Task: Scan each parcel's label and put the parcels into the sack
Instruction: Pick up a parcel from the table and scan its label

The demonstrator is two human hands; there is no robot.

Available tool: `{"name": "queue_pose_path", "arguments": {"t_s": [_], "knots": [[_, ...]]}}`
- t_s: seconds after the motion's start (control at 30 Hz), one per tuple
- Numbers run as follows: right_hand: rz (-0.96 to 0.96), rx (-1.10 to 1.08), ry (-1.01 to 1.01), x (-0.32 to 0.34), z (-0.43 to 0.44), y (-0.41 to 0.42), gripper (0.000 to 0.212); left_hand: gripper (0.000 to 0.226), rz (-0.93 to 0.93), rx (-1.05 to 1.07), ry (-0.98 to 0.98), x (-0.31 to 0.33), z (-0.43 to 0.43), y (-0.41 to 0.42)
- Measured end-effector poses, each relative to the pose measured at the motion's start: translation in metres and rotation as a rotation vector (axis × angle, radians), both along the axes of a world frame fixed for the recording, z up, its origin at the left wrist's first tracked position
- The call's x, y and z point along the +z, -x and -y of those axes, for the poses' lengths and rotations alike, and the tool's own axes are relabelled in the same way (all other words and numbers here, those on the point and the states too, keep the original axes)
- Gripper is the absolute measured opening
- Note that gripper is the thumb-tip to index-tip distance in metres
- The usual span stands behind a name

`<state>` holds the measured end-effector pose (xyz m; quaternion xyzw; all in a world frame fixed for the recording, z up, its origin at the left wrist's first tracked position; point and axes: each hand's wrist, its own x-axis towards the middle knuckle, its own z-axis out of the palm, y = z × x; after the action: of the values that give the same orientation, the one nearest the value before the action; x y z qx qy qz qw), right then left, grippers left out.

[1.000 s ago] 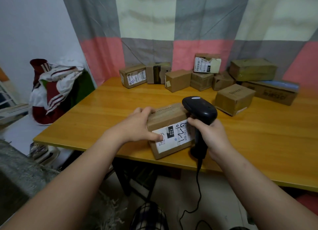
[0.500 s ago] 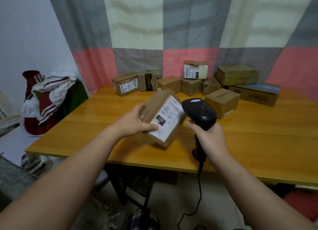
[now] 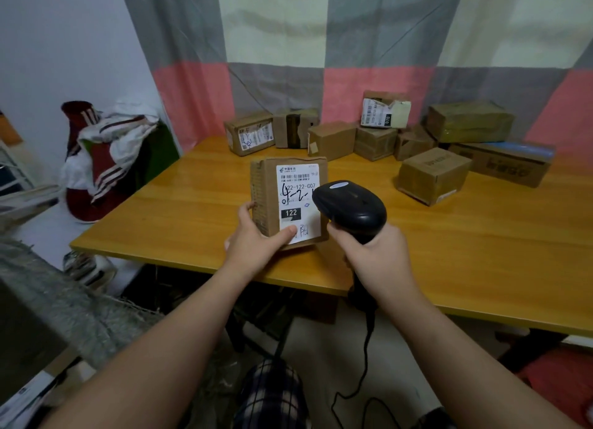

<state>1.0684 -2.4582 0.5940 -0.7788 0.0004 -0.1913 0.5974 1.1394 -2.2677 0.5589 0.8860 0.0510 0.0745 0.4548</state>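
Left hand is gripping the parcel by its lower corner, now lifted off the surface and turned upright, label showing. Right hand is clutching the scanner just beside it, so the scan is probably starting. More parcels are waiting beyond.

Both bare forearms enter from the lower corners and converge toward the centre. Left grip: thumb laid across the lower front face of the parcel, fingers curled round its left edge, holding it upright. Right grip: fingers wrapped round the handle of the scanner, back of the hand toward the camera, beside the left grip and apart from it.
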Motion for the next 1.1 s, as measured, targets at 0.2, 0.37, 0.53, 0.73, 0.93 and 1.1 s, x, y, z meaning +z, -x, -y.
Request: {"name": "queue_pose_path", "arguments": {"t_s": [0.2,0.37,0.53,0.73,0.93,1.1], "knots": [[-0.026,-0.005,-0.001,-0.003,-0.009,0.005,0.037,0.102,0.000,0.010,-0.020,-0.002,-0.001,-0.003],[-0.038,-0.003,0.023,-0.002,-0.008,0.007,0.025,0.096,0.014,0.036,-0.035,-0.006,-0.002,-0.006],[-0.038,-0.014,0.040,0.000,-0.008,0.008,0.020,0.095,0.010,0.027,-0.051,-0.006,-0.003,-0.005],[-0.010,-0.007,0.057,-0.003,-0.009,0.012,0.024,0.093,0.007,0.039,-0.092,-0.005,-0.003,-0.005],[0.068,0.056,0.129,-0.004,-0.018,0.013,0.033,0.097,0.078,0.035,-0.008,0.008,-0.006,0.015],[0.127,0.216,0.238,0.005,-0.056,0.017,0.027,0.099,0.128,0.127,0.003,0.017,-0.050,0.073]]}}
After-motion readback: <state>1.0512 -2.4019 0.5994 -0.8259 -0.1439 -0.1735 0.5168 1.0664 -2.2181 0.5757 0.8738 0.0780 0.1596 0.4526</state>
